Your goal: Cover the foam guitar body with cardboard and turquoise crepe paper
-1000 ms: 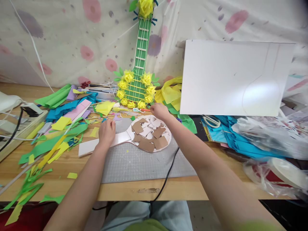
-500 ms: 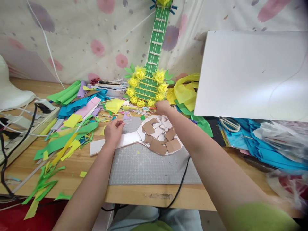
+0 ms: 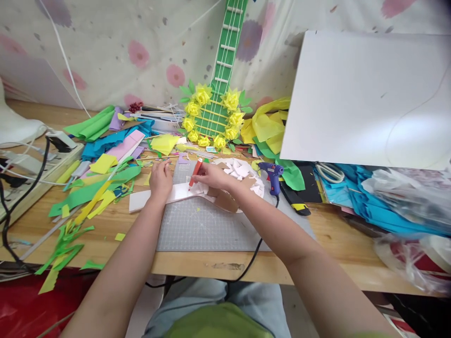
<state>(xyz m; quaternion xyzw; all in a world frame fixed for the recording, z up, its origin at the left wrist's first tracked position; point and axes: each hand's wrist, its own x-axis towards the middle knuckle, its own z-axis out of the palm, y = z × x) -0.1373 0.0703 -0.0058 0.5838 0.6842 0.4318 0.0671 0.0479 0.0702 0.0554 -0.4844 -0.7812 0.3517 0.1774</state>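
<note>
A white board cutout (image 3: 181, 191) lies on the grey cutting mat (image 3: 197, 230), its long neck pointing left and its rounded body covered in brown and white torn pieces. In my right hand (image 3: 211, 177), closed, is an orange-red marker (image 3: 195, 173), held nearly upright with its tip down at the neck. My right forearm hides part of the rounded body. My left hand (image 3: 161, 180) lies across the neck with fingers curled at its far side; the fingertips are partly hidden. A blue glue gun (image 3: 273, 176) rests right of the cutout.
Behind stands a green paper guitar (image 3: 214, 117) with yellow flowers. Paper scraps (image 3: 105, 183) crowd the left, beside a power strip (image 3: 38, 188). A utility knife (image 3: 298, 204) lies by the glue gun, whose black cord crosses the mat. A white board (image 3: 352, 98) leans at right.
My right hand has come back from the flowered guitar's base to the cutout's neck, bringing the marker. The glue gun and knife are now uncovered. My left hand stays at the neck.
</note>
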